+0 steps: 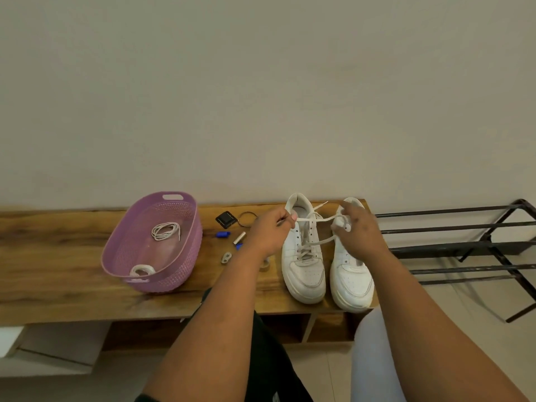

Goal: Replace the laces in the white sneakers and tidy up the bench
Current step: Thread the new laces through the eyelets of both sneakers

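1. A wooden plank tabletop (58,256) runs along a plain beige wall (261,82); at 3 o'clock stands a black metal shoe rack (464,245).
2. At 9 o'clock of the hands sits a lilac perforated plastic basket (185,256) holding a coiled white lace (165,230) (small oddments lie beside it).
3. Two white leather sneakers (304,271) stand side by side, toes toward the person.
4. The left hand (269,233) pinches one end of a flat white shoelace (322,219); the right hand (359,230) grips the other, above the sneaker collars.
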